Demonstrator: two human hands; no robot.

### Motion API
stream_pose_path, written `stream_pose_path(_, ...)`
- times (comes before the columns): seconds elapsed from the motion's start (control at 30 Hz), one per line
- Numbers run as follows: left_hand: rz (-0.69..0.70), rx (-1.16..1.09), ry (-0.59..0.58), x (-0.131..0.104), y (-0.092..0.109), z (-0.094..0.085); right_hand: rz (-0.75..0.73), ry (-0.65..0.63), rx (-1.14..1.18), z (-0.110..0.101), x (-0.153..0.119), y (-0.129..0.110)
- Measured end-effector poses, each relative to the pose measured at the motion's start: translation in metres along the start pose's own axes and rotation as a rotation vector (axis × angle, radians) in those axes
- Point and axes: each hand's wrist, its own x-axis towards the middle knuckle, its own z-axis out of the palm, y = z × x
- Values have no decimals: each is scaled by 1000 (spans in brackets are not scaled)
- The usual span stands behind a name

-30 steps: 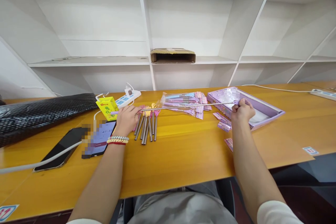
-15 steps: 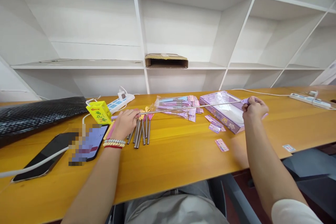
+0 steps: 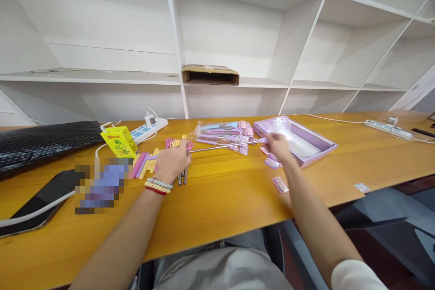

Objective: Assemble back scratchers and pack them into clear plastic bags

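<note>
A thin metal telescopic rod (image 3: 219,147) stretches between my two hands, above the table. My left hand (image 3: 172,158) is closed round its left end, over a row of metal tubes (image 3: 182,176) with pink and yellow claw-shaped heads (image 3: 175,142). My right hand (image 3: 278,146) is closed on the light purple piece at the rod's right end, just in front of the purple box. Pink, purple and yellow handles (image 3: 144,165) lie left of my left hand. Behind the rod are clear bags of pastel sticks (image 3: 224,132).
A purple open box (image 3: 317,156) and small printed cards (image 3: 280,184) lie at the right. At the left are a yellow carton (image 3: 119,142), a phone (image 3: 44,199), a white cable and a power strip (image 3: 149,130). Shelves stand behind.
My right hand has moved left, towards my left hand, and the visible rod between them is shorter. The view has shifted slightly.
</note>
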Motion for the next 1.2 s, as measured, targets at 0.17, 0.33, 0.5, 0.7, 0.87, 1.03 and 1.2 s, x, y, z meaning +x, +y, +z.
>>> stream_pose_path(0.17, 59, 10, 1, -11, 29, -16, 27, -344, -62, 110, -53, 24)
stream_pose_path(0.33, 55, -69, 6, -20, 42, -17, -64, -410, -1, 151, -81, 17)
stream_pose_path(0.5, 92, -198, 58, -19, 35, -5, -26, -445, 96, 155, -87, 10)
stream_pose_path(0.7, 437, -430, 166, -14, 18, 9, 133, -470, 291, 147, -79, 16)
stream_pose_path(0.87, 430, -375, 160, -12, 20, 11, 148, -459, 302, 149, -77, 22)
stream_pose_path(1.03, 305, -352, 202, -4, -12, 17, 80, -146, 263, 102, -45, 18)
stream_pose_path(1.2, 128, -272, 274, 3, -64, 28, 52, 437, 265, -32, 9, 8)
